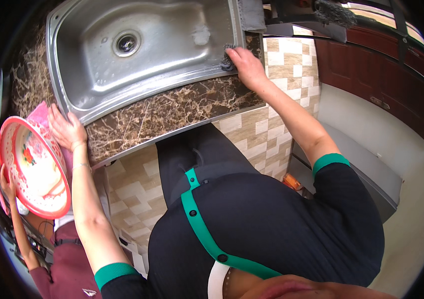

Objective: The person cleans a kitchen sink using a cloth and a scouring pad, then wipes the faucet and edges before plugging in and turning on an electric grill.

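Observation:
Before me is a stainless steel sink, with a drain in its floor and a whitish patch, perhaps suds or glare, on the right side. My right hand grips a dark grey wire scouring pad against the sink's near right corner. My left hand rests flat at the near left corner, partly on the rim, thumb apart and holding nothing. Beside its fingers lies a pink cloth, partly hidden by a red and white patterned basin.
Another person in a maroon shirt stands at my left, one hand holding the tilted basin. Brown marbled countertop borders the sink. A grey cloth lies at its right. Dark red cabinets stand further right.

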A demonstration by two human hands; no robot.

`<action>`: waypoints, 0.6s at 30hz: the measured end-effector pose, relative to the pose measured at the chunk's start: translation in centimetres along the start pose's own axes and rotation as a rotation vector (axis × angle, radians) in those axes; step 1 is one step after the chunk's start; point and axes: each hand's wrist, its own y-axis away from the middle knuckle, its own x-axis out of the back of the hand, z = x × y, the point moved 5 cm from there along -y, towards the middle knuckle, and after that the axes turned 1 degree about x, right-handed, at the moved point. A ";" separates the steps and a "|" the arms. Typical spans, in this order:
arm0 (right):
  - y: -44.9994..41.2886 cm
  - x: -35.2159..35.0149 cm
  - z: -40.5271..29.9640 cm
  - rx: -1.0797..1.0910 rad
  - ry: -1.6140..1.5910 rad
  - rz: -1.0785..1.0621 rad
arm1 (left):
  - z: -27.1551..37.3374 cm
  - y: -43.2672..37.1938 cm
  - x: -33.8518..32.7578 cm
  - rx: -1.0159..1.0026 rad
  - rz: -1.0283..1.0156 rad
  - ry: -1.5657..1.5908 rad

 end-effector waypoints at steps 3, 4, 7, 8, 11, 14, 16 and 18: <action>-0.8 -1.3 2.1 -0.257 -0.173 0.077 | 0.6 -0.5 -0.1 -0.020 0.009 0.000; -0.2 -1.4 0.5 -0.256 -0.112 0.077 | 0.2 -0.4 -0.2 -0.016 0.004 -0.013; 0.5 -1.1 -3.1 -0.234 -0.131 0.135 | -1.0 0.0 0.1 0.034 -0.013 -0.020; -0.4 -1.4 -3.8 -0.207 -0.185 0.086 | -0.9 0.0 0.0 -0.004 0.005 -0.036; -3.7 -2.6 -8.2 -0.125 -0.295 -0.045 | -0.2 0.0 0.0 0.011 0.010 -0.007; -7.2 -4.1 -15.0 0.020 -0.472 -0.047 | -0.1 -0.1 0.1 0.029 0.004 0.003; -10.0 -5.6 -19.0 0.075 -0.574 -0.134 | 0.1 -0.5 0.1 0.022 0.005 0.011; -11.3 -6.3 -20.7 0.110 -0.639 -0.193 | 0.0 -0.5 0.0 0.033 -0.004 0.010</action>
